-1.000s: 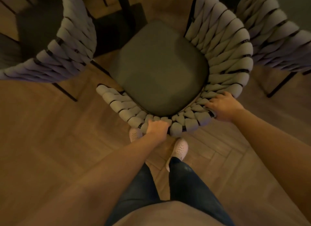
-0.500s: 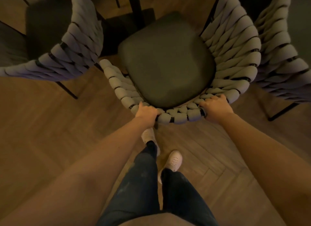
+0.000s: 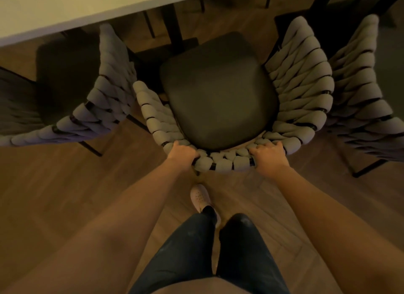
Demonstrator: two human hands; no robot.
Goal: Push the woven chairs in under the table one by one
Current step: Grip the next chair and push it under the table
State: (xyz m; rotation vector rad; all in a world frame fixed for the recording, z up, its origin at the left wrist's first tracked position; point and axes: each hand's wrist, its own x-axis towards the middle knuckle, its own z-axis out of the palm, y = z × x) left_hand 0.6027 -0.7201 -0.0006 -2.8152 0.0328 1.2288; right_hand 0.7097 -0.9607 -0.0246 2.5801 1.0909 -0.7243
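A woven chair (image 3: pixel 301 92) with a dark seat cushion (image 3: pixel 218 92) stands in front of me, its back curving toward me. My left hand (image 3: pixel 182 154) grips the left part of the woven back rim. On the right part of the same rim my right hand (image 3: pixel 270 157) is closed. The pale table (image 3: pixel 65 7) runs across the top left, its edge just beyond the cushion's front. The chair's legs are hidden.
A second woven chair (image 3: pixel 105 101) stands close on the left and a third woven chair (image 3: pixel 360 101) close on the right. A dark table leg (image 3: pixel 175 26) rises behind the cushion. My feet and legs are on the wooden floor (image 3: pixel 65 195) behind the chair.
The chair has slid forward toward the table with both hands on its back. The table edge has come into view, and I have stepped forward.
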